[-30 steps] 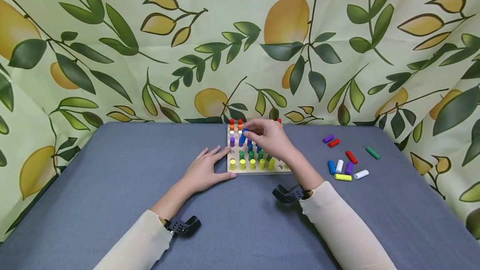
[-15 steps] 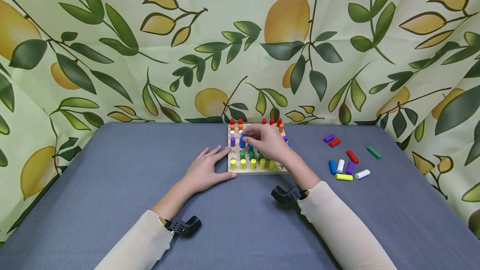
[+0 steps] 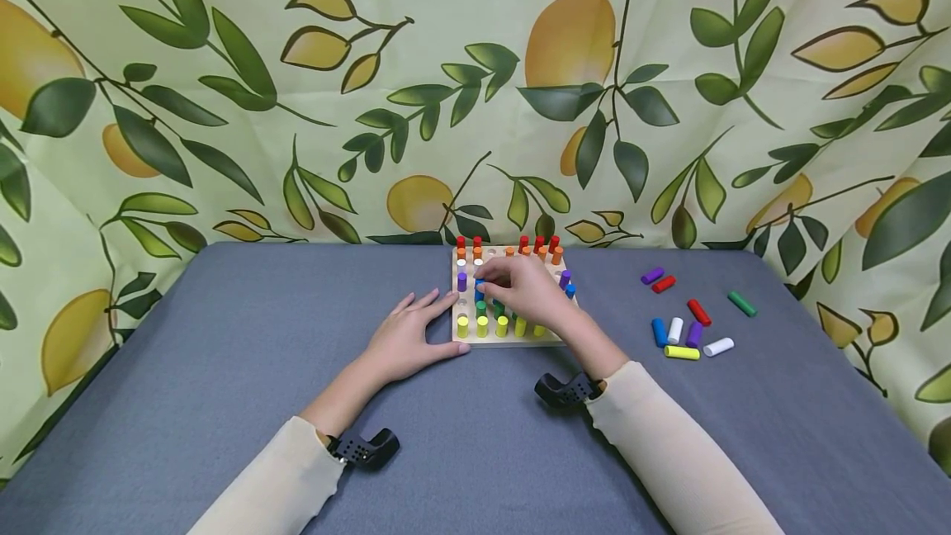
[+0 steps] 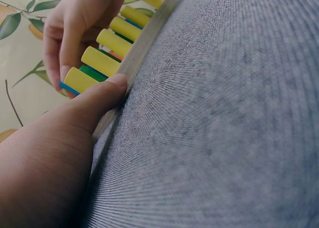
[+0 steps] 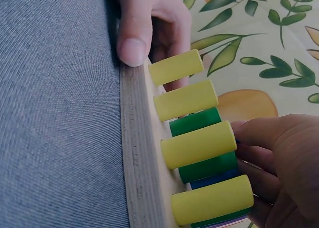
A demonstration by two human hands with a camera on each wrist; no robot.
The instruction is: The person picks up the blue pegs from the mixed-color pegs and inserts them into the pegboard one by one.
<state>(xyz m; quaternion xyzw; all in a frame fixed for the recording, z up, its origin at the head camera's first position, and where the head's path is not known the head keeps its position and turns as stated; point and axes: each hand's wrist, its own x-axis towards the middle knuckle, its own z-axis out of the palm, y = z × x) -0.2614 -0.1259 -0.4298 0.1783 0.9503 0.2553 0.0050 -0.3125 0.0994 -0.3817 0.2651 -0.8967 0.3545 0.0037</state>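
Note:
A wooden pegboard point(image 3: 513, 343) stands on the table with upright pegs in coloured rows. My right hand point(image 3: 529, 287) pinches a blue peg point(image 3: 479, 291) between thumb and fingers, over the second column from the left behind the green pegs. Whether its lower end is seated is hidden. My left hand point(image 3: 404, 338) rests at the board's left side, fingers extended, with its thumb point(image 4: 114, 86) against the front edge. Yellow pegs point(image 5: 199, 144) line the front row, and green pegs point(image 5: 209, 167) stand behind them. My right hand covers part of the middle rows.
Loose pegs lie on the grey cloth to the right: a green one point(image 3: 741, 304), a yellow one point(image 3: 682, 352), a blue one point(image 3: 659, 333), and several red, purple and white ones. A leaf-and-fruit patterned curtain point(image 3: 416, 106) hangs behind the table.
My right hand has lowered the blue peg toward the board and shifted it slightly, so more pegs at the back right show. The left hand has stayed put.

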